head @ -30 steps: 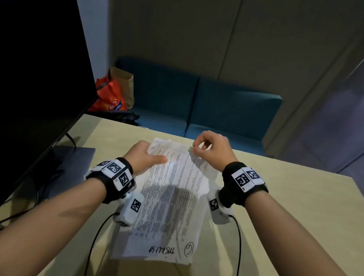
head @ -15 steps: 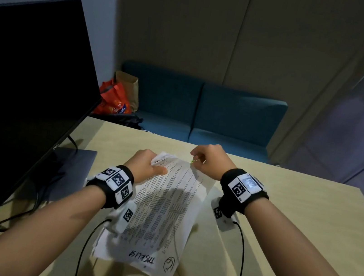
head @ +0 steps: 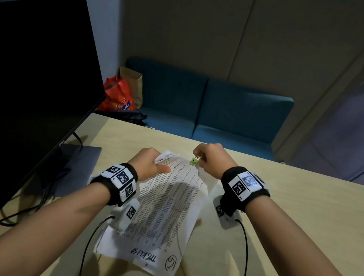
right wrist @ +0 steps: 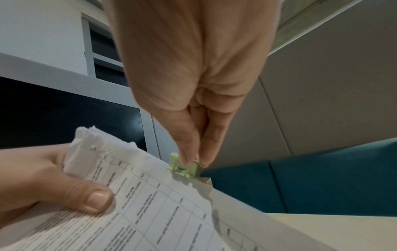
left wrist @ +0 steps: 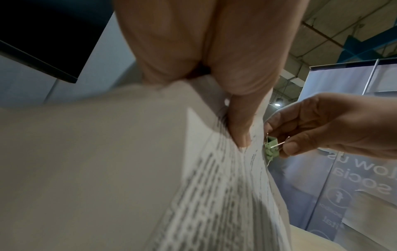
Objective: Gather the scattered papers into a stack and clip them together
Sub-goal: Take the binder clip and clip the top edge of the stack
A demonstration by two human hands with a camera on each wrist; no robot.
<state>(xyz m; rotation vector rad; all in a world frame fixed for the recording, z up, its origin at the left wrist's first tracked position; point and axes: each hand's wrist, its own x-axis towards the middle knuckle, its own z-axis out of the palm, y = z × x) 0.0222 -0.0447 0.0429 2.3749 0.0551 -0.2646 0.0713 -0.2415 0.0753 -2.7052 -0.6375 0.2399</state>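
A stack of printed papers (head: 164, 211) is held tilted above the table, its near end hanging low. My left hand (head: 148, 163) grips the stack's far left corner, thumb on the top sheet (right wrist: 96, 200) and fingers underneath. My right hand (head: 208, 158) pinches the wire handles of a small pale green binder clip (head: 194, 161) between thumb and forefinger. The clip (right wrist: 182, 168) sits at the stack's far edge, and in the left wrist view the clip (left wrist: 271, 149) is right at the paper's edge. Whether its jaws enclose the sheets is hard to tell.
A black monitor (head: 20, 98) on a stand stands at the left of the light wooden table (head: 293, 227), with cables trailing near my left forearm. Beyond the table's far edge is a teal sofa (head: 216, 110) with an orange bag (head: 116, 96) and a brown paper bag.
The stack has swung its near end to the left and risen at the far end. My right hand shifted slightly outward, so the green clip now shows at the paper's far edge.
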